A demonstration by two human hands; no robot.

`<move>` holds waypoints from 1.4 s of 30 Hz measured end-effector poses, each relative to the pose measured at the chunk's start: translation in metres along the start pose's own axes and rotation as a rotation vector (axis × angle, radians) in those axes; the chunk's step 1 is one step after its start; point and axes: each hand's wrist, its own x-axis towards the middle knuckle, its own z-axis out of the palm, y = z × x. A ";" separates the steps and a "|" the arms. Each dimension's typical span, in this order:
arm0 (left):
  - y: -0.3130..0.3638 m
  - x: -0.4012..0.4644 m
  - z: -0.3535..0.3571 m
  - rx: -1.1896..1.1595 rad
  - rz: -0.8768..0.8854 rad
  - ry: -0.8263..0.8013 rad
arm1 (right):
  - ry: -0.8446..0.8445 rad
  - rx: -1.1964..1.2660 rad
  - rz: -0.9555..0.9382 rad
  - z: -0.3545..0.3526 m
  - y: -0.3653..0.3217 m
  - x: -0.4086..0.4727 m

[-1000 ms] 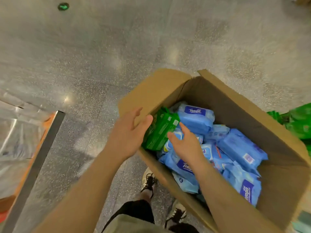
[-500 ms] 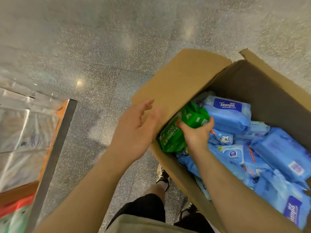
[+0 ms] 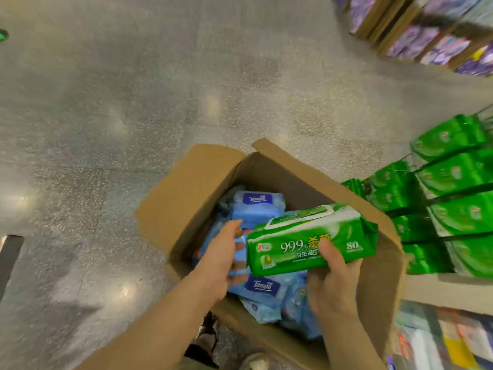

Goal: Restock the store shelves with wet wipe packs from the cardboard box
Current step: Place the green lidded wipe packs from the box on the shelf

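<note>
Speckled grey floor underfoot, polished, with soft glare spots. Open cardboard box low in the middle, flaps turned outward, left flap lying flat toward the floor. Inside, a loose jumble of blue wet wipe packs, some printed with a dark blue label, stacked at odd angles. Green wet wipe pack lifted above the box opening, long side roughly level, white flip lid on top, white and yellow print across the front face. Right hand gripping that pack from below and at the near edge, thumb curled up over the front face, fingers hidden beneath. Left hand just beside the pack's left end, fingers straight and held together, reaching over the box edge above the blue packs; holding nothing, and impossible to say whether the fingertips touch the pack. Both forearms bare, entering from the bottom edge. To the right, store shelves with rows of matching green packs standing close together, near the box's right wall. Farther off at top right, blurred shelving with purple packages. Mixed coloured goods at bottom right, too blurred to identify. Dark shoe visible below the box, between the forearms.
</note>
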 end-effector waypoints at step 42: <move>-0.534 -0.344 0.482 1.182 0.146 -1.200 | 1.103 -0.110 -0.561 -0.624 -0.221 -0.500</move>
